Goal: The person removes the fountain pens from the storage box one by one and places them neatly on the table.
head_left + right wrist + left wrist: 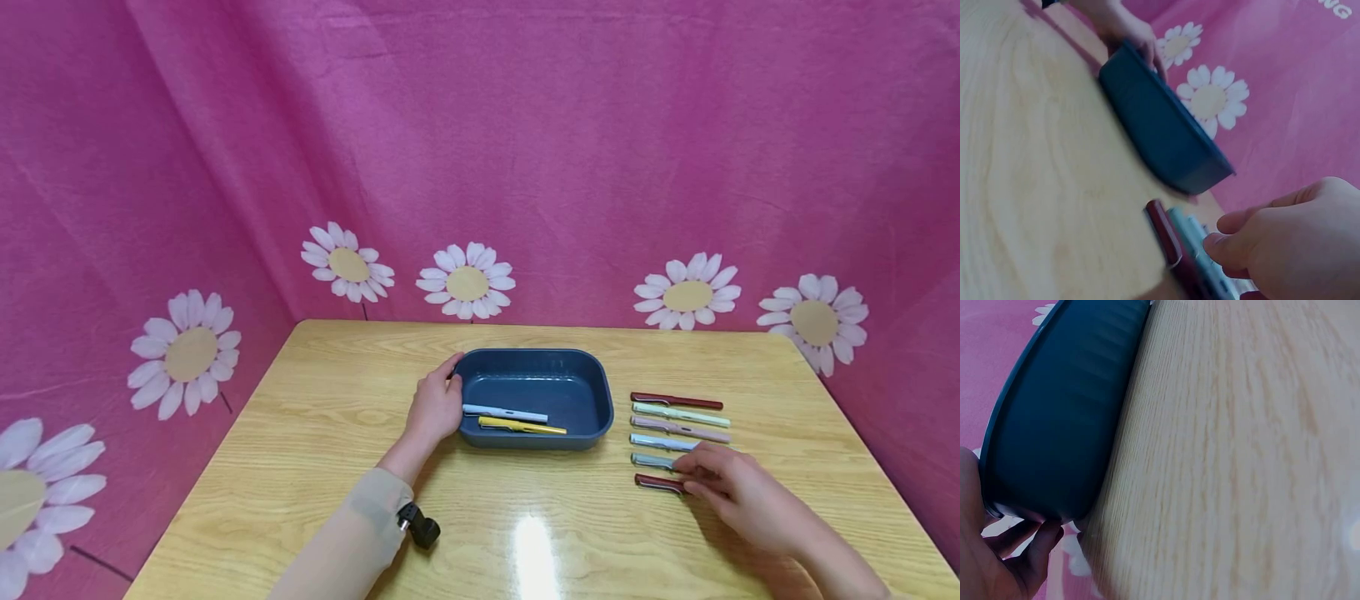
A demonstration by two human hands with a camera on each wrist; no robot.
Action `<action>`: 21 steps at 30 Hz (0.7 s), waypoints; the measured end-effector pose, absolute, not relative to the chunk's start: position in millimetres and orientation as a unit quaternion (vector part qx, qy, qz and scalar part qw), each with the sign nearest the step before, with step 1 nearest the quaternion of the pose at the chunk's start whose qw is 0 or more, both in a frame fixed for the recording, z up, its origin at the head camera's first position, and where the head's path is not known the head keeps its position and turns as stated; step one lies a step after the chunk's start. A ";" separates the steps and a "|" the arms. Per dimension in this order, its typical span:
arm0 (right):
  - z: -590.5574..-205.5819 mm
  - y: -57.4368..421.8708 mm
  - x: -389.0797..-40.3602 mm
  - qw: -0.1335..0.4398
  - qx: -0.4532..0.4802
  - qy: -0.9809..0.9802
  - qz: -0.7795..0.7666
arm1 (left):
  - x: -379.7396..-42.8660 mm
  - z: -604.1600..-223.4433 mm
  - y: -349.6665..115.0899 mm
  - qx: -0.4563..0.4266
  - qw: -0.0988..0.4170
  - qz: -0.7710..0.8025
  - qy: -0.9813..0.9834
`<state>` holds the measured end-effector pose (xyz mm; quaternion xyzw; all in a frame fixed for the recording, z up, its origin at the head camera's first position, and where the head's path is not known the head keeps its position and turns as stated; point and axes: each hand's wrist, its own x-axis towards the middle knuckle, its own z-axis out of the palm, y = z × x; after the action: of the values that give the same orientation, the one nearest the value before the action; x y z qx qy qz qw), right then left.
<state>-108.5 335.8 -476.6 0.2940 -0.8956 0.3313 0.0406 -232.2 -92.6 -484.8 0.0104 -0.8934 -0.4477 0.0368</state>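
Observation:
My left hand [437, 402] grips the left end of a dark blue rectangular tub [537, 443], its fingers at the rim. Two capped pens lie in the tub: a pale blue pen [505, 412] and a yellow pen [522, 427]. On the right, my right hand [738, 496] hovers low over the near end of a row of pens, fingers bent and fingertips right at a grey-green pen [651, 460] and the nearest dark red pen [657, 483]. The hand hides the right ends of both. In the right wrist view, thumb and index finger overlap the pens.
Farther back in the row lie a light blue pen [662, 442], a lilac pen [678, 429], a mint pen [680, 414] and another dark red pen [677, 401]. The wooden table [300, 467] meets a pink flowered curtain [525, 167] behind and at the sides.

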 end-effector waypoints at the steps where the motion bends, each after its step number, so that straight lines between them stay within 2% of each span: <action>1: -473.7 334.7 -109.3 0.050 0.298 -0.896 0.326 | -232.2 -484.7 -92.4 0.010 0.036 -0.448 -0.893; 7: -454.8 325.1 -116.1 0.095 0.301 -0.902 0.295 | -232.4 -485.0 -91.9 0.008 0.030 -0.452 -0.892; 13: -439.7 308.2 -127.7 0.100 0.326 -0.886 0.314 | -231.4 -483.7 -92.0 0.007 0.031 -0.457 -0.889; 21: -427.9 286.7 -144.1 0.077 0.318 -0.882 0.338 | -231.3 -483.3 -92.3 0.009 0.035 -0.455 -0.890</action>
<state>-144.1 286.7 -427.9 0.3184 -0.8822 0.3382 0.0774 -231.3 -92.3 -483.3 0.0086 -0.8899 -0.4548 0.0350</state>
